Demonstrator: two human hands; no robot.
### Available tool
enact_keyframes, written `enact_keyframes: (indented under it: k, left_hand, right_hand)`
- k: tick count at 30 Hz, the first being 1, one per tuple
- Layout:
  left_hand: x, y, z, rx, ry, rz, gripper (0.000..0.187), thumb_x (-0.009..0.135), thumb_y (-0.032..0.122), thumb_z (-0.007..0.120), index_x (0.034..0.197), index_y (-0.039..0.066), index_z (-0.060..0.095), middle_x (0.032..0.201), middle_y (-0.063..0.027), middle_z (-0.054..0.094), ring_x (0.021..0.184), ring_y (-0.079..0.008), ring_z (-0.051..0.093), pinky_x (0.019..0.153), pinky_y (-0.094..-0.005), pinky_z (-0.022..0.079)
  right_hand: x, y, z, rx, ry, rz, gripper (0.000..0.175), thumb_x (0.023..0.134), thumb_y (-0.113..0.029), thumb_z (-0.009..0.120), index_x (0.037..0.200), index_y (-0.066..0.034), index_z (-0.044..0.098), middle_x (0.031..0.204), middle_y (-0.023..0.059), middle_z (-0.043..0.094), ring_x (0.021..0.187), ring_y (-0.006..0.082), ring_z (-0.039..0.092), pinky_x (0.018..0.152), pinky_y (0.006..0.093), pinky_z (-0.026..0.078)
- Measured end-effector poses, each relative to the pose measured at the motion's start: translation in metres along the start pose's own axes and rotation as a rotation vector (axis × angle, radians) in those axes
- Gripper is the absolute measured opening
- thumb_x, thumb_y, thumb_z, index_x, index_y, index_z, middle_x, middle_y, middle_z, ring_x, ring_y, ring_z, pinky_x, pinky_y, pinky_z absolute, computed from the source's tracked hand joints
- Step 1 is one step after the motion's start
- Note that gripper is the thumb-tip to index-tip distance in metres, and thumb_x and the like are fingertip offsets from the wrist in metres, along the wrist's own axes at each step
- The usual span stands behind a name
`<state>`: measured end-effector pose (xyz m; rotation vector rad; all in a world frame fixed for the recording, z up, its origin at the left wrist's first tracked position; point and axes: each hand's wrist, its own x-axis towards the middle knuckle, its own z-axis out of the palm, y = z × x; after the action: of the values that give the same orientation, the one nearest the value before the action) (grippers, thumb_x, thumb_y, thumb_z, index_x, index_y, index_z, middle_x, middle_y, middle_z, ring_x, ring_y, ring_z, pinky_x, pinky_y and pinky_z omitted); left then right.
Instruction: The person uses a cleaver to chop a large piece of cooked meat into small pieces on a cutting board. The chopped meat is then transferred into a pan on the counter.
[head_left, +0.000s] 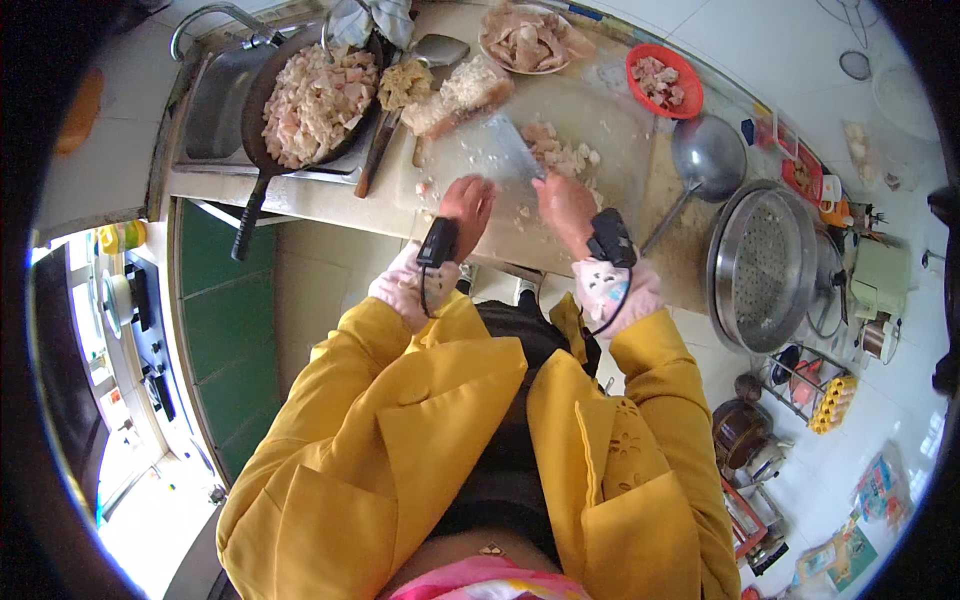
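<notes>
My right hand (564, 208) grips the handle of a cleaver (508, 141). Its broad blade, blurred, points up and left over the pale cutting board (615, 150). Against the blade's right side lie small chopped pieces of pinkish meat (556, 148). Past its left side rests a large slab of raw meat (459, 96), pale on top and pink along its front. My left hand (466, 210) hovers by the board's near edge, with loosely bent fingers and no object visible in it. Scattered bits cling to the board around both hands.
On the left, a black pan (255, 150) heaped with diced meat (319, 105) sits over the sink (217, 105). A plate of meat slices (525, 39) and a red basket (691, 84) stand behind. A metal ladle (709, 157) and steamer pots (765, 270) occupy the right.
</notes>
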<state>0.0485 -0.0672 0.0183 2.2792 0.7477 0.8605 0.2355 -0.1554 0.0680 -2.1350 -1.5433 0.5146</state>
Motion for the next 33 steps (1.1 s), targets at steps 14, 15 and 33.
enact_keyframes:
  k: [14,15,33]
  left_hand:
    - [0.015,-0.012,0.02,0.073,-0.146,0.133,0.019,0.079,0.004,0.063,0.097,0.002,0.066,0.095,-0.0153,0.066,0.088,-0.0361,0.063,0.075,-0.0433,0.053]
    - [0.016,-0.011,0.021,0.079,-0.125,0.141,0.019,0.079,0.004,0.063,0.098,0.002,0.066,0.095,-0.0155,0.066,0.088,-0.0362,0.063,0.075,-0.0433,0.053]
    - [0.01,-0.016,0.017,0.058,-0.095,0.144,0.019,0.074,0.003,0.059,0.092,0.002,0.066,0.096,-0.0133,0.065,0.091,-0.0339,0.061,0.078,-0.039,0.053]
  right_hand:
    - [-0.074,-0.018,-0.025,-0.089,-0.082,0.128,0.032,0.091,-0.029,0.06,0.073,-0.0023,0.062,0.066,0.0232,0.061,0.064,0.0445,0.061,0.057,0.0529,0.047]
    - [-0.074,-0.018,-0.023,-0.089,-0.078,0.114,0.032,0.091,-0.029,0.06,0.073,-0.0023,0.062,0.066,0.023,0.061,0.065,0.0445,0.061,0.058,0.0532,0.047]
    - [-0.008,-0.026,0.024,-0.123,-0.201,0.068,0.015,0.081,-0.007,0.056,0.08,0.0007,0.069,0.081,0.0246,0.067,0.08,0.0417,0.068,0.068,0.0478,0.055]
